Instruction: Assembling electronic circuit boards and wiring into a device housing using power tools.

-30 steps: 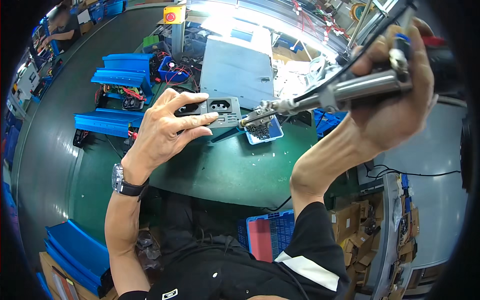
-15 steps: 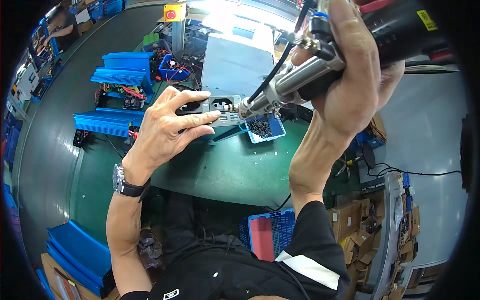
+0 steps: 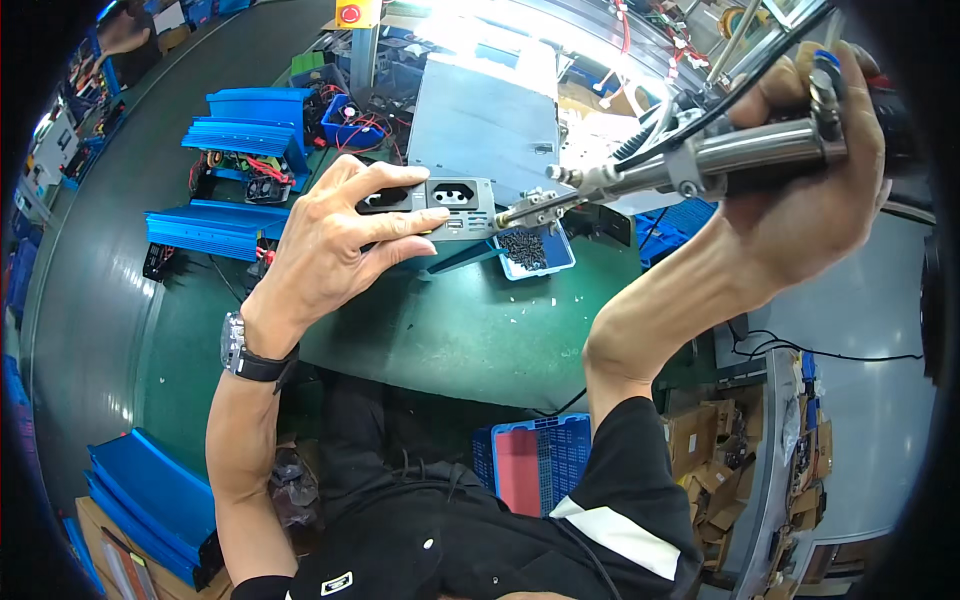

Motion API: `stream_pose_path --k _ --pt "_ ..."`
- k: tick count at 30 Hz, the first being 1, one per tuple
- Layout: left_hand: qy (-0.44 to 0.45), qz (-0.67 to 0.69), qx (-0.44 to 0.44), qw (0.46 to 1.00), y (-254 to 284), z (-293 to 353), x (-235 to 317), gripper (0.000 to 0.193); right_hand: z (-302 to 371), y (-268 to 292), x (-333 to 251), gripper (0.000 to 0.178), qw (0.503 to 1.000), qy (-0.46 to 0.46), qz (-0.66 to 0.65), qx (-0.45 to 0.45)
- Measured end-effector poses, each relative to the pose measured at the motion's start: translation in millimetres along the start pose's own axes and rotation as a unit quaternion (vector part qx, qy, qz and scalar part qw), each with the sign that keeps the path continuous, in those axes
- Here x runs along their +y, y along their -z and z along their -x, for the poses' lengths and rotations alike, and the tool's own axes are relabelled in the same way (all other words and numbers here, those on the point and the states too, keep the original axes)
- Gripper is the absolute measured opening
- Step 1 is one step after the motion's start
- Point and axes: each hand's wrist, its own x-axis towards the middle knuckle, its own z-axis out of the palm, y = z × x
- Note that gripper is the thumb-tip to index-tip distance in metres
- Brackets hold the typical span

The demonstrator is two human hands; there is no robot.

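Free room over the near green bench top (image 3: 440, 350); obstacles: driver (image 3: 755, 149) at right, parts bin (image 3: 541, 273), blue finned housings (image 3: 205, 222) left.

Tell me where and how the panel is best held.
Probably by its left end, approached from the left, as the left hand holds it: fingers over the face and upper edge, thumb by the lower edge. The panel is longer than it is deep, and the tip of the driver is at its right end, so a left-end grip should leave fingers clear.
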Motion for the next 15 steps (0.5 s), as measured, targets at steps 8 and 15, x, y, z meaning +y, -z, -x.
stream_pose_path --k 8,15 --pt "0.003 0.002 -0.005 1.0 -0.5 0.9 1.1 0.031 12.6 -27.3 8.7 0.034 0.993 0.031 0.11 0.033" --pt "0.007 0.005 -0.008 1.0 0.3 1.1 0.7 0.03 19.8 -69.9 2.6 0.032 0.97 0.006 0.204 0.131"
